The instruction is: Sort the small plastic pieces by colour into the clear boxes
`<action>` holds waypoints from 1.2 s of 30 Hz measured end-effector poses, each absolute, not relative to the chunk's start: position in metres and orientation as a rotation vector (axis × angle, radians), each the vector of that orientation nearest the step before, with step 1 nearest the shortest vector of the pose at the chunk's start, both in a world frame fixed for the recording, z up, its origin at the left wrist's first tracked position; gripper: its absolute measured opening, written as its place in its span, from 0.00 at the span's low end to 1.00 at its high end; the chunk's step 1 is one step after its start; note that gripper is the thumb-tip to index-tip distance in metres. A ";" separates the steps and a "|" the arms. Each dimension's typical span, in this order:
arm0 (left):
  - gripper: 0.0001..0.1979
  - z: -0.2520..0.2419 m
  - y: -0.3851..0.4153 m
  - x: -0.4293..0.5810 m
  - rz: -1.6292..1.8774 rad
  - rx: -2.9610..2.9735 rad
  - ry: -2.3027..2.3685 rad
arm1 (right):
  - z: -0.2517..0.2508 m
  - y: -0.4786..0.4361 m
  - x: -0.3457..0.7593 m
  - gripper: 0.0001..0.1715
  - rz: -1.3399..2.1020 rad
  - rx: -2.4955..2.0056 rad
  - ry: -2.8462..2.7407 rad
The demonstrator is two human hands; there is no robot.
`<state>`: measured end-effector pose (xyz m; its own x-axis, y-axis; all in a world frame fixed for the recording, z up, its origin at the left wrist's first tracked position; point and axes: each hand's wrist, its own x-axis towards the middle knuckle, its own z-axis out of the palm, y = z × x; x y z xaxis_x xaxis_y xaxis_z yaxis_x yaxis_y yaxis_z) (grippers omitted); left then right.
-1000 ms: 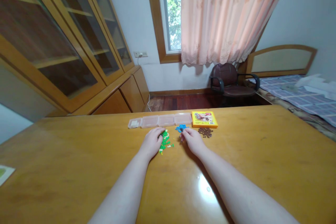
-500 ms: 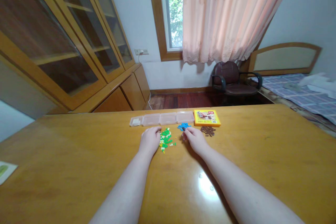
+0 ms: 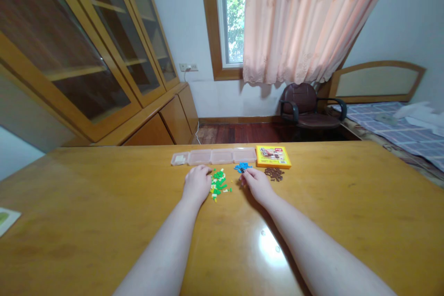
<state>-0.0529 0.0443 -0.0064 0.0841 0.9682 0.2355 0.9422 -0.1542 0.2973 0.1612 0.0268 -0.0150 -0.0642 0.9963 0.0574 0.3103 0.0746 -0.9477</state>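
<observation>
Though blue bits [image 3: 242, 167] sit sorted near the table's [image 3: 104, 222] far edge, mixed bits [image 3: 219, 184] remain; right hand [image 3: 256, 183] pinches black bit [image 3: 243, 170], left hand's [image 3: 197, 184] hold unclear.

Your glossy wooden desk [image 3: 104, 222], spread out in front of you
Along the far edge you have clear trays [image 3: 222, 157] and a yellow box [image 3: 273, 157]; nearer you, blue pieces [image 3: 243, 166], brown pieces [image 3: 274, 174], and mixed green, white and yellow pieces [image 3: 218, 183]; far left, a pale sheet [image 3: 9, 222].
</observation>
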 end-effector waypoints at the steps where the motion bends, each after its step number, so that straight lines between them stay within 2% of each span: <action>1: 0.16 -0.006 0.045 -0.054 0.587 2.248 2.030 | -0.015 0.027 0.161 0.17 1.033 -1.360 -1.512; 6: 0.15 -0.005 0.045 -0.055 0.610 2.235 2.025 | -0.014 0.026 0.161 0.16 1.064 -1.362 -1.486; 16: 0.21 -0.009 0.043 -0.047 0.508 2.357 1.774 | -0.017 0.027 0.160 0.15 1.048 -1.339 -1.489; 22: 0.19 -0.004 0.043 -0.047 0.616 2.380 1.677 | -0.013 0.026 0.160 0.15 1.057 -1.354 -1.488; 36: 0.18 -0.004 0.042 -0.048 0.588 2.416 1.689 | -0.009 0.025 0.159 0.16 1.043 -1.371 -1.502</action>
